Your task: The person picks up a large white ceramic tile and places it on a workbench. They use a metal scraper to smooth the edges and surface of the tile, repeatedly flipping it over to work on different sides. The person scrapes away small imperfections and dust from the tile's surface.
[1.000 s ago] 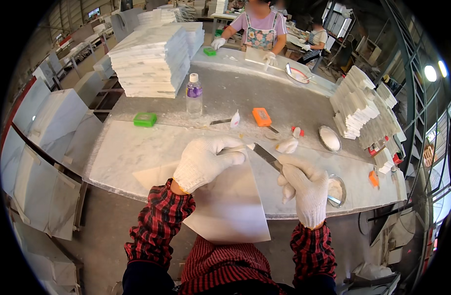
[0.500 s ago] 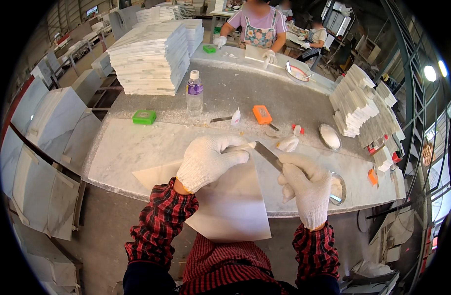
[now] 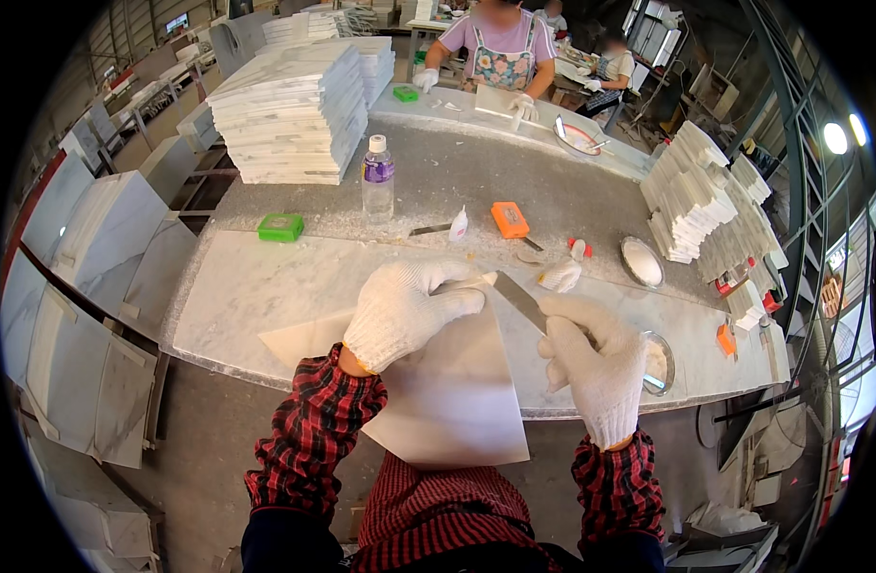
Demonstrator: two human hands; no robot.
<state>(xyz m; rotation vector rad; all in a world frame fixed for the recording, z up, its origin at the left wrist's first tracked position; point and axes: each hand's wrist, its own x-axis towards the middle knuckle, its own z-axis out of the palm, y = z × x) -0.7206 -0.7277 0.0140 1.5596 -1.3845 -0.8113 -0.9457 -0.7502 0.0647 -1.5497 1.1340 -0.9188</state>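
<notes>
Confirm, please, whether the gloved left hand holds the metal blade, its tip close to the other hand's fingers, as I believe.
No: the head view shows the right hand holding the metal blade, its tip close to the fingers of the left hand.

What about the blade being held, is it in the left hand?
No, the right hand grips the blade, and its tip points toward the left hand.

Head view: left one of two fisheyes worn side by side on the person's head. Looks down and forward, upright. Forearms [image 3: 314, 425] enter from lower edge; left hand [image 3: 411, 310] near, about mid-frame; right hand [image 3: 598, 365] near, right of it. Counter [image 3: 448, 177] spans middle, edges bowed. Co-worker [image 3: 503, 62] farther off, top edge. Black rim rounds corners.
</notes>
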